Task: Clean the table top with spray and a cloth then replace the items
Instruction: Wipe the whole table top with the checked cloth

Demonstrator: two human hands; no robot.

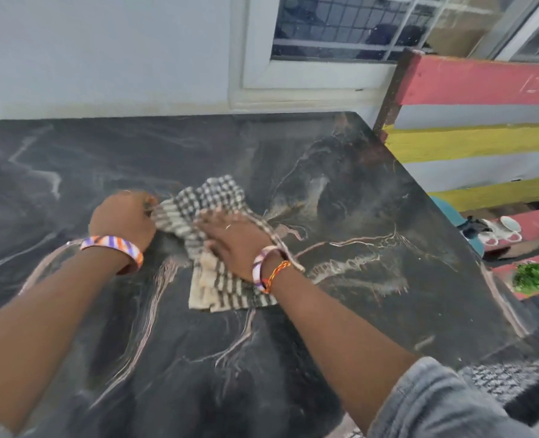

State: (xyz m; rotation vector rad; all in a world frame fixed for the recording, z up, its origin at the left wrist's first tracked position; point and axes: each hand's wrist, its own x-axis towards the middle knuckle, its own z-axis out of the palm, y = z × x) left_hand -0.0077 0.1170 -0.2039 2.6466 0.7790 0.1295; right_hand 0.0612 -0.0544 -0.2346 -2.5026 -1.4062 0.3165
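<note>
A checked black-and-cream cloth (217,200) lies crumpled on the dark marbled table top (356,216), near its middle. My left hand (122,221) is closed on the cloth's left edge, fingers curled around the fabric. My right hand (236,241) lies flat on top of the cloth, fingers spread and pressing it onto the stone. Both wrists wear striped bangles. No spray bottle is in view.
A pale wall and a barred window (340,26) stand behind the table. To the right, beyond the table's edge, are striped pink and yellow steps (483,143) with white cups (501,230), a teal object and a green plant (533,278).
</note>
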